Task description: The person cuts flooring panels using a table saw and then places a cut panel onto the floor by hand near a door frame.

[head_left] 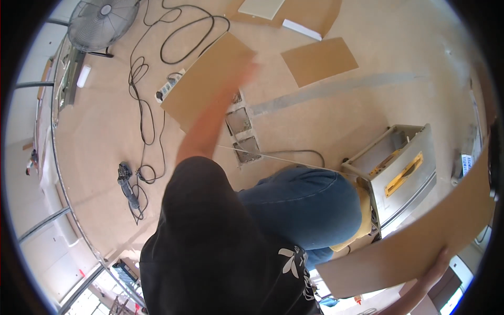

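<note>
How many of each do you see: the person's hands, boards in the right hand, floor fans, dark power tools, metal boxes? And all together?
Hands: 2, left hand and right hand
Held brown board: 1
Floor fan: 1
Dark power tool: 1
Metal box: 1
Total: 6

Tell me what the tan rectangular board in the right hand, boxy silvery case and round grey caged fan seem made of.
Tan rectangular board: probably fibreboard or stiff card, matte, from its even, dull face.
Boxy silvery case: likely metal, perhaps painted, from its smooth, pale panels.
Round grey caged fan: apparently metal wire outside, from its thin ribs; finish unclear.
</note>
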A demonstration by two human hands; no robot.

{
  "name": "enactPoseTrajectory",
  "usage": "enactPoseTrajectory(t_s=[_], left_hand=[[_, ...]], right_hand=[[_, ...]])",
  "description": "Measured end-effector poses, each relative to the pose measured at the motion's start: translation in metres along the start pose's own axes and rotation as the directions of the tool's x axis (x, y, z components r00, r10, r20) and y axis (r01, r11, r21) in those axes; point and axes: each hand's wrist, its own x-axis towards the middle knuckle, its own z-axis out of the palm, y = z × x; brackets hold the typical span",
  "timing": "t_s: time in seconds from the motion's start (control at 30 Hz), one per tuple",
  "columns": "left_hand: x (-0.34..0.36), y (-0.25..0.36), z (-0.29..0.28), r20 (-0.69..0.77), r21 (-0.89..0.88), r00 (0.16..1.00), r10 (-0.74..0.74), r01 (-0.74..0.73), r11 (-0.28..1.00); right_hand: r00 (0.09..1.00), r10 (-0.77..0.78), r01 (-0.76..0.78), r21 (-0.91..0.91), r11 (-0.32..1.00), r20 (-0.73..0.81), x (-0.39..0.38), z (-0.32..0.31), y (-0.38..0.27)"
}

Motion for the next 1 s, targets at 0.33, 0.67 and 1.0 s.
enactPoseTrajectory(t_s=[0.33, 0.67, 1.0], left_hand=[[-0.204, -0.207, -0.170, -0.163, -0.625, 0.179, -0.970, 0.742, 0.242], [-0.247, -0.158, -0.157, -0.177, 0.589, 0.792, -0.585, 0.561, 0.581], [-0.245, -0.191, -0.135, 0.000, 0.550, 0.736, -0.677, 0.565, 0.615]], right_hand=[[0.985, 0.146, -0.141, -0.063, 0.988, 0.095, -0.075, -0.013, 0.059], [0.984, 0.048, -0.045, -0.023, 0.999, 0.169, -0.070, 0.048, 0.041], [0.978, 0.029, 0.005, -0.161, 0.987, 0.207, -0.082, 0.056, 0.031]])
